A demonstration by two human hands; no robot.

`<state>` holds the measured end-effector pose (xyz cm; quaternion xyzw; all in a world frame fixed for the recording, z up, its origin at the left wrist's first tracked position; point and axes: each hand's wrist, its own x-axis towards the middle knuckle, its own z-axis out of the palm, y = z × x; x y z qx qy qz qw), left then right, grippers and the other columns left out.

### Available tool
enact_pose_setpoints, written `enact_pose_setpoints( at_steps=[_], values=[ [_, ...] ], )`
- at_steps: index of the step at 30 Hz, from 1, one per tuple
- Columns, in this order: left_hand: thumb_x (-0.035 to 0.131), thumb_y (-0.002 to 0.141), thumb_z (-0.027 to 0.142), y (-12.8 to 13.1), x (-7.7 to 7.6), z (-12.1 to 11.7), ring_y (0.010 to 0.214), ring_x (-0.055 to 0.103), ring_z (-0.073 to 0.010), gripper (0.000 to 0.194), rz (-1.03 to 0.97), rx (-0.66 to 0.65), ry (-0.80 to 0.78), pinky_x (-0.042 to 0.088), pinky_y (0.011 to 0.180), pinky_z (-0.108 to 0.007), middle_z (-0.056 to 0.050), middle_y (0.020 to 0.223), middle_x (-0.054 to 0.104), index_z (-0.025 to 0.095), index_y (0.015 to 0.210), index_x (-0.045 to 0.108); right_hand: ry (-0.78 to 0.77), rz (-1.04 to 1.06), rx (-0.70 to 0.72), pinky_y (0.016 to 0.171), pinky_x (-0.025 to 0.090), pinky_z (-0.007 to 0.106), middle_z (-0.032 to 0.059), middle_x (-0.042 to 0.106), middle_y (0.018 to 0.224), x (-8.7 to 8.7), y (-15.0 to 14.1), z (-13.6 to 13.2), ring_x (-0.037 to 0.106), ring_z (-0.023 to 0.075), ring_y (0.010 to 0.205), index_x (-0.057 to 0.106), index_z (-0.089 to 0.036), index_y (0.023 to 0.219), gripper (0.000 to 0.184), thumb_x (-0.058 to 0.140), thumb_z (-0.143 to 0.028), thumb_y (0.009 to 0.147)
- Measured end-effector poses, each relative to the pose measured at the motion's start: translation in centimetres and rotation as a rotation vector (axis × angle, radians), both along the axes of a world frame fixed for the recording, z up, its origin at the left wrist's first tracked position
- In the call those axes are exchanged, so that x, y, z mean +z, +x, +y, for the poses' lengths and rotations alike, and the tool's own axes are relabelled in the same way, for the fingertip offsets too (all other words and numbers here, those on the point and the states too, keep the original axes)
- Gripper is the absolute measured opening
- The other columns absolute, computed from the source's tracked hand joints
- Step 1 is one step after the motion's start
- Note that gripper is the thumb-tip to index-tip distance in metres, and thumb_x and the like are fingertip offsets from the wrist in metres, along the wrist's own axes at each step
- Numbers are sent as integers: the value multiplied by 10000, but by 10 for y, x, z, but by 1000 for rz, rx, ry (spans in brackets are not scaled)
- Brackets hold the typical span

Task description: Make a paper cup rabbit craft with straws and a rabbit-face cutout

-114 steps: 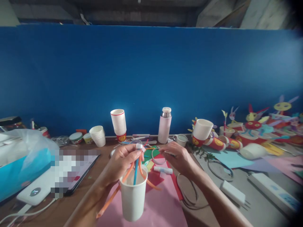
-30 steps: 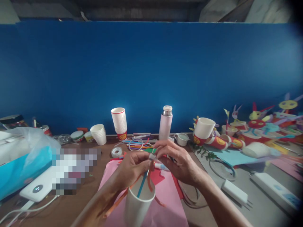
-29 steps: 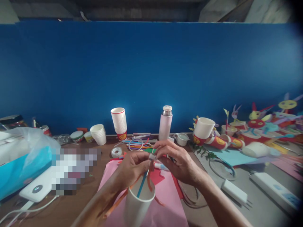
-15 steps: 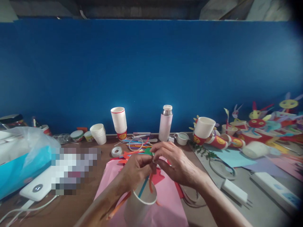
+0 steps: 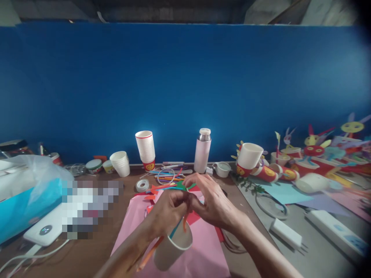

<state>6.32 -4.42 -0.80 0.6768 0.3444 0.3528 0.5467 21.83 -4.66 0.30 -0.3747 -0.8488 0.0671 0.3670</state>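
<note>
While a blue wall (image 5: 174, 85) rises beyond both hands, the brown table (image 5: 87, 255) spreads beneath them, meeting a grey surface (image 5: 319, 258) over on the right hand's outer side. Under the two hands I can see a pink sheet (image 5: 207, 249). Well off to the left hand's outer side sits a plastic bag (image 5: 33, 206), white and blue. Past the right hand, near the wall, a pale pink flask (image 5: 202, 154) stands upright; farther left, beyond the left hand, is a tall cup stack (image 5: 145, 146). The left hand (image 5: 169, 212) is curled, thumb and fingers pinching the upper ends of some strips; the right hand (image 5: 211, 200) arches in, its fingertips drawn together against the left one's, though I can't tell what they grip. Just below them, the white cup (image 5: 171, 251) leans over the sheet, mouth towards the hands. A tape roll (image 5: 142, 185) lies beyond the left hand. From the pinch, a blue strip (image 5: 176, 228) and an orange strip (image 5: 184, 224) reach into the cup, and another orange length (image 5: 149, 255) slants down outside it, below the left hand.
</note>
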Motion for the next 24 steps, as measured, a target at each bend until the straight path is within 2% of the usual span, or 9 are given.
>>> enact_pose_setpoints(
  at_steps=[4,8,12,17,21,24],
  values=[
    [498,732,223,3,1,-1,545,416,-108,182,127,70,75,319,519,-216,19,556,507,137,634,626,-200,89,-103,726,395,312,24,588,861,0,-6,-4,527,177,802,473,-198,883,269,432,-49,664],
    [452,743,176,6,-3,-3,561,398,-112,208,260,171,217,288,517,-218,22,567,489,151,599,600,-397,268,-106,565,381,229,-12,567,757,-5,-9,-2,499,124,638,483,-206,837,234,393,-64,675],
    [417,774,163,8,-10,-3,593,439,-125,228,303,192,348,297,549,-229,5,637,549,168,647,606,-471,391,-99,511,356,201,-30,521,681,-13,-9,3,451,106,586,494,-197,806,232,368,-61,667],
    [434,759,129,10,-13,-4,559,427,-118,217,342,230,440,283,537,-232,17,580,508,176,584,554,-533,510,-83,486,358,187,-36,487,642,-21,-12,10,442,97,563,482,-191,760,223,355,-50,644],
    [448,772,148,8,-5,-7,603,473,-130,194,291,190,384,316,569,-237,-3,650,571,175,695,623,-613,674,-30,489,390,190,-19,516,659,-14,-9,15,482,96,556,489,-177,782,176,370,-86,689],
    [461,790,191,3,0,-6,601,486,-129,191,204,144,245,337,566,-238,-6,672,579,173,780,652,-515,741,-34,554,421,201,5,565,748,-3,-1,14,524,109,641,528,-171,850,152,414,-153,750]
  ],
)
